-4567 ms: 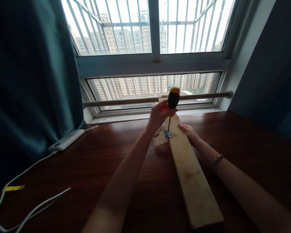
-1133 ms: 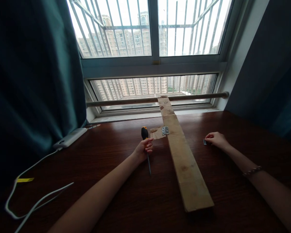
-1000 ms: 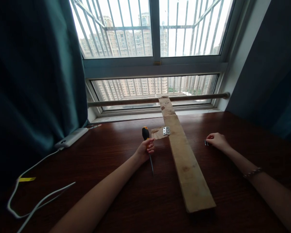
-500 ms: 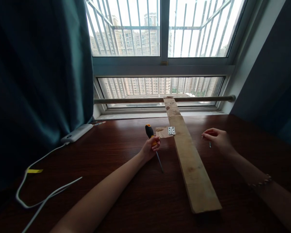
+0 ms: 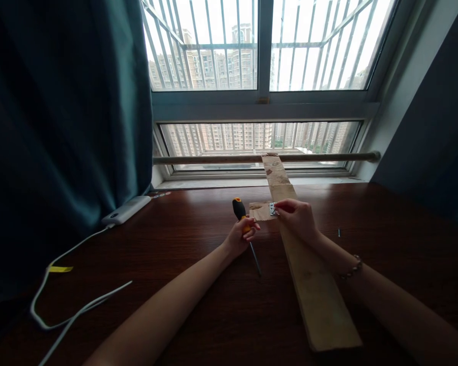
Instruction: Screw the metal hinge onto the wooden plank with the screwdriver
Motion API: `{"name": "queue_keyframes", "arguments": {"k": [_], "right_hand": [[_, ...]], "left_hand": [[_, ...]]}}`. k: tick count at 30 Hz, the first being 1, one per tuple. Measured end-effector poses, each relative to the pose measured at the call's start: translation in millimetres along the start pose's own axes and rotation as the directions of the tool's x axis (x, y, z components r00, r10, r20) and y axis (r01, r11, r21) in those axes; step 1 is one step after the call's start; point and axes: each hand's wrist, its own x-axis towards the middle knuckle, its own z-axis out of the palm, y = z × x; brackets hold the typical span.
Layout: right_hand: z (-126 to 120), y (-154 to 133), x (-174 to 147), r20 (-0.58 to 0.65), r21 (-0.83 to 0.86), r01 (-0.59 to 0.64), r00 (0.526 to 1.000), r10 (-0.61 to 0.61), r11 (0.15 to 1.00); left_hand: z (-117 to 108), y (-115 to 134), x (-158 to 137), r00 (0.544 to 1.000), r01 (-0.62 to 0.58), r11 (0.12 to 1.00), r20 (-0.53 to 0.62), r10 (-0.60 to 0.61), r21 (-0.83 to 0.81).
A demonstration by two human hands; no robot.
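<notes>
Bending over the hinge [image 5: 272, 208], the right hand's [image 5: 298, 217] thumb and forefinger come close together at its right leaf; whether they pinch a screw there is too small to tell. Any small part between them could slip if the hold is only at the tips, and a sideways nudge might push the hinge askew where it bridges the wooden side piece [image 5: 260, 211] and the long board [image 5: 313, 290]. Behind those fingers, the hand arches above the board, wrist bent, the forearm with its bracelet [image 5: 354, 268] slanting in from lower right. Left fingers [image 5: 255, 223] wrap the lower handle of the screwdriver [image 5: 239, 209], its shaft angled down toward the desk [image 5: 198, 229]; dipping that wrist could scratch the surface. The left hand [image 5: 241, 238] sits apart from the board, so it braces nothing, and the wood could shift under pressure. Farther right, a loose screw [image 5: 339, 232] might roll if the right forearm brushes it.
</notes>
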Motion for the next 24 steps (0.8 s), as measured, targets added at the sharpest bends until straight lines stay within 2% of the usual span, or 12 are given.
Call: {"name": "queue_keyframes", "arguments": {"k": [4, 11, 18, 24], "right_hand": [[-6.0, -1.4, -4.5, -0.011, -0.080, 0.053, 0.998, -0.054, 0.995], [-6.5, -3.1, -5.4, 0.002, -0.115, 0.172, 0.985, -0.173, 0.978], [-5.3, -0.6, -5.7, 0.070, -0.178, 0.303, 0.953, -0.295, 0.936], [-4.5, 1.8, -5.7, 0.127, -0.225, 0.351, 0.936, -0.329, 0.909]], "left_hand": [[0.4, 0.3, -0.8, 1.000, 0.003, 1.000, -0.005, -0.003, -0.007], [2.4, 0.1, -2.9, 1.000, -0.014, 1.000, -0.015, 0.014, -0.018], [0.5, 0.3, -3.0, 1.000, -0.022, 0.999, 0.004, 0.022, -0.028], [0.3, -0.4, -3.0, 1.000, -0.018, 0.999, 0.010, 0.018, -0.030]]}}
